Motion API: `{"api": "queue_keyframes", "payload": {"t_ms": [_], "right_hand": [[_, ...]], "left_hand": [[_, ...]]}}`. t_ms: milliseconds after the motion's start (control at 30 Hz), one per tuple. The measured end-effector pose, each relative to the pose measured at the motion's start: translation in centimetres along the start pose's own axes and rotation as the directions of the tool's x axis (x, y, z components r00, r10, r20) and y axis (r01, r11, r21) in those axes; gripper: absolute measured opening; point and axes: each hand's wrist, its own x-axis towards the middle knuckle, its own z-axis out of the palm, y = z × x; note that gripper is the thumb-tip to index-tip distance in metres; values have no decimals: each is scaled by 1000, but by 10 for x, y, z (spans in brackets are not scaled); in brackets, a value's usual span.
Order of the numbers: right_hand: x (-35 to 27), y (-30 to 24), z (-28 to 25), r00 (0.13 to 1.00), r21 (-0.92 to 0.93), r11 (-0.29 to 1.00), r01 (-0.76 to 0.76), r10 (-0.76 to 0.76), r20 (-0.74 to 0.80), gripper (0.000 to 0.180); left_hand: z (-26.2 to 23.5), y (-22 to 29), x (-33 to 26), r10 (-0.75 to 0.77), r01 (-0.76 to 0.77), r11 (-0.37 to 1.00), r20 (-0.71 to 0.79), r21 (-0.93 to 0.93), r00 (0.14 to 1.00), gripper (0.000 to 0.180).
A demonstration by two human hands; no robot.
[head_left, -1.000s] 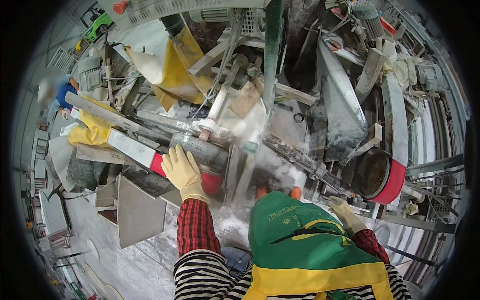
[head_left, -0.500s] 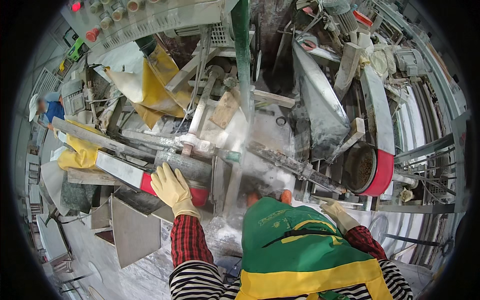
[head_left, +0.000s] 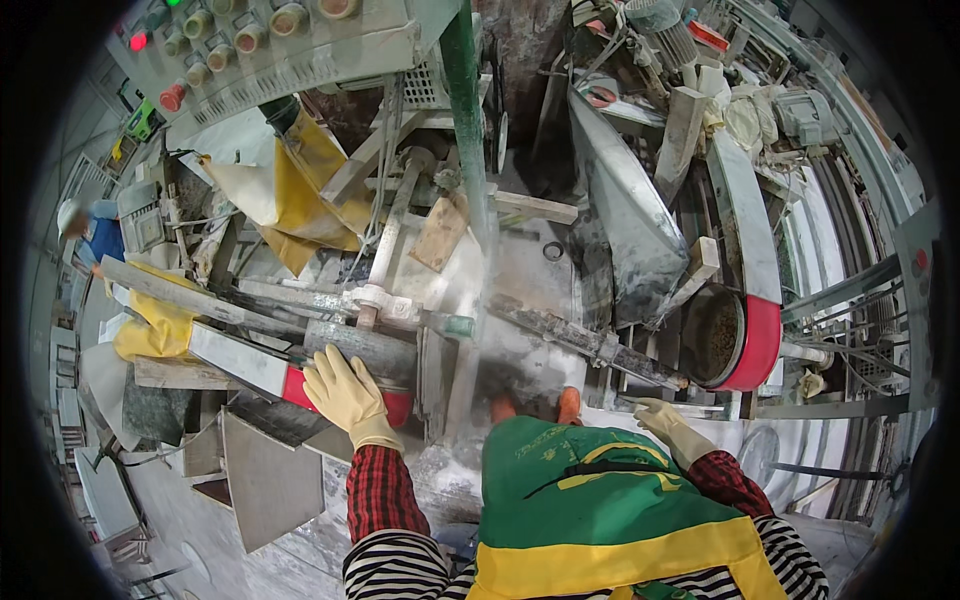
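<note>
My left hand (head_left: 350,395), in a cream rubber glove, lies with its fingers spread on the red end section of a pale belt (head_left: 245,360). The belt wraps a dusty grey drum (head_left: 365,350) beside the hand. My right hand (head_left: 675,430), in a matching glove, hangs by my right hip with its fingers loosely extended and nothing visible in them. Nearest to it is a thin metal rail (head_left: 690,408). Beyond, a second pale belt with a red end section (head_left: 757,350) runs round a hollow drum (head_left: 712,338).
A control panel with round buttons (head_left: 250,38) overhangs the far left. A green post (head_left: 463,130) and a long dusty bar (head_left: 570,335) stand ahead. Metal sheets (head_left: 270,475) jut out below my left hand. A person in blue (head_left: 103,235) is at the far left.
The view has shifted slightly, and more of the control panel shows, including a green light. My left hand stays on the red section; my right hand has barely moved.
</note>
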Motion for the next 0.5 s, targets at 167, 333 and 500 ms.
{"api": "queue_keyframes", "payload": {"t_ms": [167,333,500], "right_hand": [[-13,-25,-4,999,-108,994,16,-13,29,50],[-25,-30,-4,999,-66,997,-38,39,13,53],[-29,-36,-8,1000,-148,989,-12,12,1,51]], "left_hand": [[0,3,-4,6,-6,1000,-24,14,1000,44],[2,5,-8,5,-5,1000,-2,23,1000,45],[-1,11,-12,-20,19,1000,56,12,998,45]]}}
